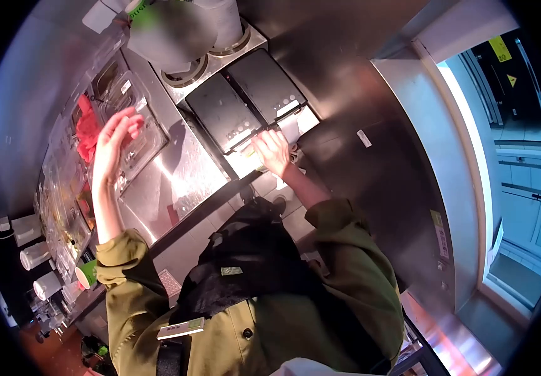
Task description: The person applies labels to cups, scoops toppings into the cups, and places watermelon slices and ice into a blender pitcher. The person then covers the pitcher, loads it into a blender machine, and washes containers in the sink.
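My left hand (115, 139) is raised over clear-lidded trays (148, 141), its fingers loosely bent and nothing visible in them. A crumpled red thing (87, 130), perhaps a cloth, lies just beyond it. My right hand (271, 152) is closed at the front edge of a black lid (223, 113), fingers curled and their tips partly hidden. Beside that lid sits a second black lid (267, 81); both are down on a metal-framed counter unit. A white label strip (296, 122) runs along the front of the second one.
Stacked white cups (220, 25) stand in round holders behind the lids. On the left are a bare steel counter (179, 178), plastic-wrapped items (63, 207) and cups (48, 285). A steel-framed opening (471, 175) is at the right.
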The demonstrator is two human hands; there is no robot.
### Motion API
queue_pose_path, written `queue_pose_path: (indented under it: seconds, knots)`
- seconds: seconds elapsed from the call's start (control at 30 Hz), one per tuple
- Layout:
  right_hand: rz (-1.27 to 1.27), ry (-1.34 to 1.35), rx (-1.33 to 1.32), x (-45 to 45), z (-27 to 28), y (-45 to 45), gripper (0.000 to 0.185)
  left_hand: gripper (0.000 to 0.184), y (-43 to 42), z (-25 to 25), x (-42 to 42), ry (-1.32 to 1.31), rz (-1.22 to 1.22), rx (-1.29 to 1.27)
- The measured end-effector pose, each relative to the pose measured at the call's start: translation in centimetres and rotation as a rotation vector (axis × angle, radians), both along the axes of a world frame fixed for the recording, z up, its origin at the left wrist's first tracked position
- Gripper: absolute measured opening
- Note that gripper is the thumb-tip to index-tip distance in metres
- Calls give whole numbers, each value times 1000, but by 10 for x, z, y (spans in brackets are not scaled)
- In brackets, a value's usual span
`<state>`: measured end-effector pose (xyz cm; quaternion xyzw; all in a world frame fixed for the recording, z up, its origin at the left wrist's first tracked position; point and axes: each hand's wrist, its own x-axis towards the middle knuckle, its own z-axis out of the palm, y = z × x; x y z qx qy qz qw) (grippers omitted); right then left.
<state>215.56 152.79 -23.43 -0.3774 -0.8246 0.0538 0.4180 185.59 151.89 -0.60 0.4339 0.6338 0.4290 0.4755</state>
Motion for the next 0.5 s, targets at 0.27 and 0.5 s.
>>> queue_pose_path:
  seconds: [0.27, 0.5]
  knots:
    - [-2, -184, -59, -3, -8, -4, 19, 30, 159, 22, -32, 244, -151, 218]
    - [-3, -276, 5, 1, 0, -4, 25, 30, 357, -3, -31, 951, -358, 569]
